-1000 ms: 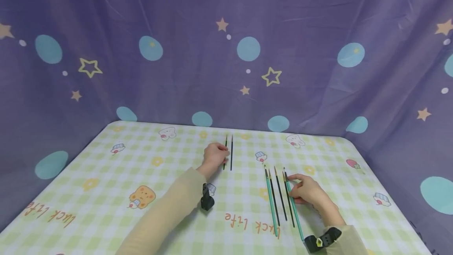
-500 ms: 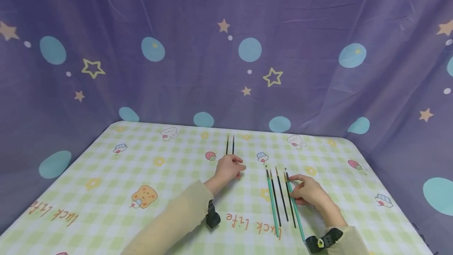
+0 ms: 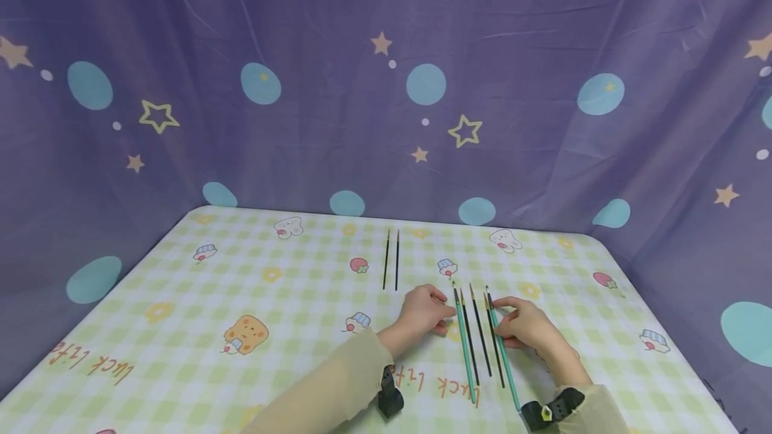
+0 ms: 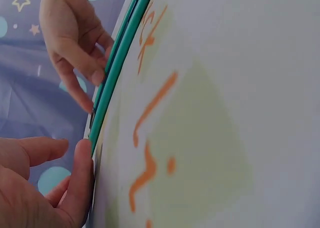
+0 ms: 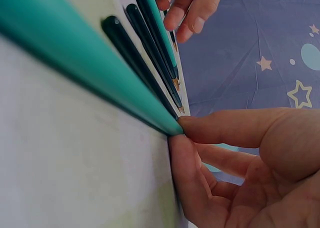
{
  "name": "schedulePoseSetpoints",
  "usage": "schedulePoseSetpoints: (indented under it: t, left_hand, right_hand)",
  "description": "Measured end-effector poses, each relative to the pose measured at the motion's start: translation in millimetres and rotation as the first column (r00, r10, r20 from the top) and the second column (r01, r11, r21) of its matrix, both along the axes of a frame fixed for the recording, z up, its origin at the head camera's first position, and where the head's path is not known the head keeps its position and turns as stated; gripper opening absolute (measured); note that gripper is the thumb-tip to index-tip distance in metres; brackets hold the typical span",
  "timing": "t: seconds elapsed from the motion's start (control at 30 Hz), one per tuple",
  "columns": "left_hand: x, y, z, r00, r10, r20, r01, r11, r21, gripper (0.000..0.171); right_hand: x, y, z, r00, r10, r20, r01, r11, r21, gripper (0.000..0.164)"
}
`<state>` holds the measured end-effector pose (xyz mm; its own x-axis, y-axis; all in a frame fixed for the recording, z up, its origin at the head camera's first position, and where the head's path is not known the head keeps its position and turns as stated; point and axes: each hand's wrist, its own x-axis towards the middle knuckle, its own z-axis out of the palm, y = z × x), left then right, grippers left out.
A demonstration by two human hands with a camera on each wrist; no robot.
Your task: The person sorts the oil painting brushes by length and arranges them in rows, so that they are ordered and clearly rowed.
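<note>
Two teal-handled paintbrushes flank several thin black ones in a row on the right half of the table. With thumb and finger, my right hand [image 3: 527, 328] pinches the rightmost teal paintbrush [image 5: 107, 75] near its upper part, where it lies along the cloth. My left hand [image 3: 424, 311] is at the row's other side, fingertips right at the left teal paintbrush [image 3: 466, 350]; its thumb and fingers are spread apart in the left wrist view. Between the teal handles lie black paintbrushes [image 3: 480, 333], bristles pointing away from me.
Farther back, two more black paintbrushes [image 3: 397, 263] lie side by side near the middle. A checked cloth [image 3: 313, 300] with printed cartoons covers the table. Behind it hangs a purple curtain [image 3: 338, 132] with stars and dots.
My left hand has left the two black paintbrushes at the back and come right and nearer, to the left teal paintbrush. My right hand stays at its teal paintbrush.
</note>
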<state>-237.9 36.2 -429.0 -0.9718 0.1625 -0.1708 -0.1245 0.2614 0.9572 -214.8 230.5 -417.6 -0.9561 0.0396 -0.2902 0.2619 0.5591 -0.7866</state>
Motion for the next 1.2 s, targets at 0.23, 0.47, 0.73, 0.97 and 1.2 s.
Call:
schedulePoseSetpoints:
  t: [0.23, 0.47, 0.73, 0.97, 1.2]
  left_hand:
    - [0.7, 12.6, -5.1, 0.999, 0.002, -0.042, -0.004, 0.999, -0.051, 0.027]
    - [0.9, 21.8, -5.3, 0.996, 0.012, -0.09, -0.03, 0.98, -0.196, 0.031]
    - [0.2, 25.6, -0.9, 0.992, -0.001, -0.129, -0.042, 0.942, -0.332, 0.037]
    - [-2.2, 28.0, 0.2, 0.991, -0.001, -0.132, -0.047, 0.931, -0.362, 0.037]
    - [0.3, 26.6, 1.5, 0.994, -0.005, -0.113, -0.036, 0.933, -0.359, 0.034]
  right_hand:
    - [-0.3, -0.8, 0.3, 1.0, -0.005, -0.004, 0.005, 1.0, 0.002, 0.056]
    - [0.1, -0.1, 0.1, 1.0, -0.002, -0.003, 0.002, 1.0, -0.004, 0.056]
    - [0.1, -0.4, -0.1, 1.0, -0.003, 0.002, 0.003, 1.0, 0.005, 0.054]
    - [-1.4, -0.3, 0.4, 1.0, -0.005, 0.0, 0.005, 1.0, 0.009, 0.054]
    - [-1.3, -0.2, -0.5, 1.0, -0.005, 0.007, 0.005, 1.0, 0.015, 0.055]
